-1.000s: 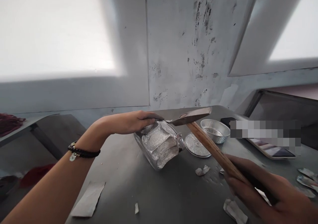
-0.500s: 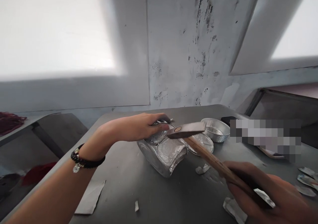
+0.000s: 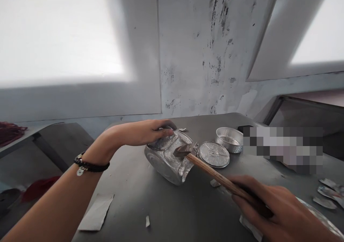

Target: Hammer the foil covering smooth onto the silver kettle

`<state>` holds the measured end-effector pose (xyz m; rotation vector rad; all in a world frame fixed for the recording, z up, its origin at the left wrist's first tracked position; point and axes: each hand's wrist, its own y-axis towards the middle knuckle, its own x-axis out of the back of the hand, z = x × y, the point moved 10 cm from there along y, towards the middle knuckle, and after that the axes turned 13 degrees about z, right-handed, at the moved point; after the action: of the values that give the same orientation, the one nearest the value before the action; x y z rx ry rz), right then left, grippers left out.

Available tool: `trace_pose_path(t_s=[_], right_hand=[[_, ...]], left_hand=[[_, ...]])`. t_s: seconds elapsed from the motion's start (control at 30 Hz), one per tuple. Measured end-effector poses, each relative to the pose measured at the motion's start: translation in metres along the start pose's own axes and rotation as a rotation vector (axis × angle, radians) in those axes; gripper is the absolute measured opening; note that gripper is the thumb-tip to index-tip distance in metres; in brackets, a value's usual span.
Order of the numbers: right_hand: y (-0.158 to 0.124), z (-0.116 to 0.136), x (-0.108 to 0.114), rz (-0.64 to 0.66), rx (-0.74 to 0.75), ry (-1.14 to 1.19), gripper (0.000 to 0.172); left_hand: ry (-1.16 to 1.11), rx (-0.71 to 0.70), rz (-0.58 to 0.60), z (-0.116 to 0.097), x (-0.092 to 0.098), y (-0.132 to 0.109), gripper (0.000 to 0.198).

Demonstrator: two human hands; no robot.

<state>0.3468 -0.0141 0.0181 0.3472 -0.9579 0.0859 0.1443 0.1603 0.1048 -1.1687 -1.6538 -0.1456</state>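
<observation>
A dented silver metal pot [image 3: 162,167] lies tilted on the grey table, its upper side pushed inward. My left hand [image 3: 146,131] is closed over the pot's far upper edge, thumb on the near side; the other fingertips are hidden behind it. In my right hand [image 3: 268,206] is the wooden handle of a hammer [image 3: 212,172], with fingers wrapped round its lower end. The hammer's head is down at the dented side of the pot. Just right of the pot lies a round, flat metal disc [image 3: 214,154].
A perforated metal basket [image 3: 228,139] stands behind the disc, beside a blurred-out area. Foil-like scraps [image 3: 326,195] lie at the right, and a folded white sheet [image 3: 96,213] at the left. The table [image 3: 166,213] nears a stained wall [image 3: 193,56].
The hammer head has come down from above the pot onto its dented side. My left hand and the pot have shifted slightly left and up in view.
</observation>
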Motion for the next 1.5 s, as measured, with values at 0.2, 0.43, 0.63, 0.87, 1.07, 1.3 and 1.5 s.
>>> trace_pose_path(t_s=[0.2,0.43,0.63,0.87,1.07,1.3,1.5], right_hand=[[0.001,-0.001,0.002,-0.053,-0.075,0.112,0.024],[0.001,-0.027,0.009,0.003,-0.206,0.280,0.043],[0.001,-0.037,0.013,-0.026,-0.247,0.294,0.050],[0.001,-0.009,0.005,-0.005,-0.101,0.146,0.034],[-0.013,-0.009,0.011,-0.114,-0.191,0.093,0.042],[-0.020,-0.001,0.032,-0.217,-0.069,-0.002,0.026],[-0.023,0.010,0.029,-0.251,-0.027,-0.104,0.026]], left_hand=[[0.035,0.053,-0.007,0.009,0.008,-0.009,0.060],[0.071,0.135,-0.026,0.016,0.012,-0.015,0.066],[0.086,0.129,-0.017,0.004,0.005,-0.015,0.070],[0.118,0.081,0.001,0.010,0.004,-0.004,0.075],[0.098,0.021,0.034,0.017,0.004,0.002,0.069],[0.021,-0.072,0.115,0.016,0.000,0.004,0.070],[0.051,-0.104,0.106,0.017,0.003,0.002,0.067]])
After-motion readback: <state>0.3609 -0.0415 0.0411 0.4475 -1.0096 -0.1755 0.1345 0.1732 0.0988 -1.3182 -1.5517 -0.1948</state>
